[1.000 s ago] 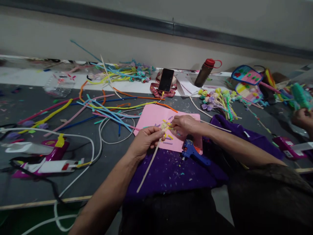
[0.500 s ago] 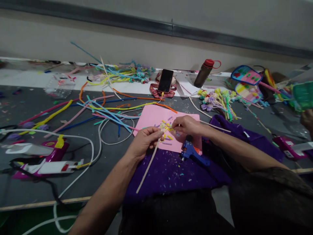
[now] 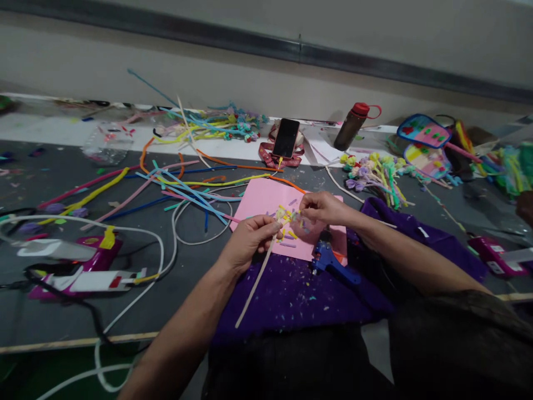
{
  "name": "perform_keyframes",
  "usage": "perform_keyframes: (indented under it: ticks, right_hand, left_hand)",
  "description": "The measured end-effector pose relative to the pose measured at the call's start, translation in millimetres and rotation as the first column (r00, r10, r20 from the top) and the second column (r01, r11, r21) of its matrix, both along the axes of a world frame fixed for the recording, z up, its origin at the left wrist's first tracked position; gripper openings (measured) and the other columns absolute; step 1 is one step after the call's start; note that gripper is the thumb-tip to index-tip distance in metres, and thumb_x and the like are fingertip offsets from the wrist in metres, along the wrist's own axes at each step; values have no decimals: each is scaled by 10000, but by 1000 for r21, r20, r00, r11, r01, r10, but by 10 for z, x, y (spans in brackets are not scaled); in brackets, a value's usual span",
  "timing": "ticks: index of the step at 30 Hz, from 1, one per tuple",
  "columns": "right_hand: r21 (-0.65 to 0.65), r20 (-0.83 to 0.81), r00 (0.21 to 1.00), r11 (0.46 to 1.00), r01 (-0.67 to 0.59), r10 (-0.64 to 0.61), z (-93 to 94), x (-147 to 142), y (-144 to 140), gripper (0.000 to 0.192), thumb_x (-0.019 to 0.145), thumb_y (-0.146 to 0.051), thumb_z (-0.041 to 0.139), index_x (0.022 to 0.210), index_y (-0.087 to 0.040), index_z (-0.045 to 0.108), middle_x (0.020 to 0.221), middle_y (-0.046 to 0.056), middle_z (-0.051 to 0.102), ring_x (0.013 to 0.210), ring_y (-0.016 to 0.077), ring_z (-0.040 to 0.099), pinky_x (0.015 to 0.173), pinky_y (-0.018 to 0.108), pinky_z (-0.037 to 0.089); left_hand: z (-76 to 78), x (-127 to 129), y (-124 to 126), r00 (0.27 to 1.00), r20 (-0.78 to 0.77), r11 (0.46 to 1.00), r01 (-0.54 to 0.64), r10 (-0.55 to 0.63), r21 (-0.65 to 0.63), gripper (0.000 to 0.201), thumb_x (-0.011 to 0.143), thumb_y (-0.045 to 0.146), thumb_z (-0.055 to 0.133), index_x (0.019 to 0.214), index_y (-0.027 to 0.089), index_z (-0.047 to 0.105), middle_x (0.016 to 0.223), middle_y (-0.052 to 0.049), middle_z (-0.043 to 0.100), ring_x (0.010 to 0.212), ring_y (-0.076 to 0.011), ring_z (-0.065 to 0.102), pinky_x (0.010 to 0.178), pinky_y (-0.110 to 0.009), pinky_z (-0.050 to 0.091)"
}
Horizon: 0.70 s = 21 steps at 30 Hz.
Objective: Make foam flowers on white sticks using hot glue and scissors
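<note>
My left hand (image 3: 249, 240) grips a thin cream stick (image 3: 255, 282) that slants down over a purple cloth (image 3: 291, 297). Its top end carries a small yellow and green bud. My right hand (image 3: 322, 208) pinches at that bud from the right, above a pink sheet (image 3: 260, 201) strewn with short yellow, purple and green snippets. A blue glue gun (image 3: 331, 262) lies just below my right hand, at the edge of the pink sheet.
Long coloured pipe cleaners (image 3: 179, 186) sprawl to the left. White cables and a pink glue gun (image 3: 87, 266) lie near the table's front edge. A phone (image 3: 285, 138), a brown bottle (image 3: 348, 125), finished flowers (image 3: 375, 169) and another person's hand (image 3: 525, 206) sit behind and right.
My right hand has lifted slightly up and right from the pink sheet while still at the bud. The person at the far right has moved a green object.
</note>
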State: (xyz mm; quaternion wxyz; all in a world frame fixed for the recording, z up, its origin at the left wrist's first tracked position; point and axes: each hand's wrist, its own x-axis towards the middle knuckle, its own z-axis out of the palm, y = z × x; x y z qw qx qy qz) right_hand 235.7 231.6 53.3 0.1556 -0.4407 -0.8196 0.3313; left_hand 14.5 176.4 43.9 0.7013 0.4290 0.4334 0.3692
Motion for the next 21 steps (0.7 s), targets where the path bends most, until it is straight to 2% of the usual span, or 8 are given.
perform_keyframes:
  ticks: [5,8,10,14,18,21]
  right_hand:
    - [-249,-240,961,966,74,-135,-20,77,-80,80,778,-233,520,798,-156,518,586,-50,523,442,60,486,417,168,361]
    - [-388,-365,912,921,35,-188,6,51,-111,143,752,-236,568,866,-152,551,641,-41,554,454,53,491,411,160,360]
    - [-420,-397,900,907,-5,-179,23,10,-124,173,745,-232,581,896,-147,572,649,-34,574,453,55,493,417,165,370]
    - [-399,-436,885,916,-27,-164,28,-145,-164,113,736,-207,591,825,-138,590,577,-41,563,430,60,473,436,182,380]
    - [-206,-482,872,979,-16,-87,43,-356,-217,46,714,-125,589,756,-136,604,676,-18,589,592,77,534,561,191,420]
    - [-171,-473,877,985,6,-87,69,-466,-230,50,720,-112,576,750,-137,608,668,-19,591,582,75,521,555,187,414]
  left_hand:
    - [-21,11,2,1000,7,1000,24,-24,-4,238,682,357,665,684,136,579,656,0,621,403,-6,379,358,-136,219]
    - [-53,24,9,1000,14,1000,23,-22,-9,241,694,361,659,686,131,585,661,-4,614,406,-4,388,353,-130,227]
    - [-75,34,15,1000,22,1000,11,-11,-14,250,693,367,660,688,128,588,667,-10,614,406,-6,404,350,-129,240]
    - [-106,45,27,999,38,1000,-15,16,-27,264,684,382,664,698,128,596,605,3,592,392,-12,421,346,-124,256]
    - [-110,28,36,997,59,998,-52,53,-25,270,684,392,663,721,134,597,531,23,549,389,-19,428,353,-116,266]
    - [-109,4,52,996,62,998,-62,63,-28,280,695,405,651,730,134,594,477,40,508,371,-18,407,359,-117,266]
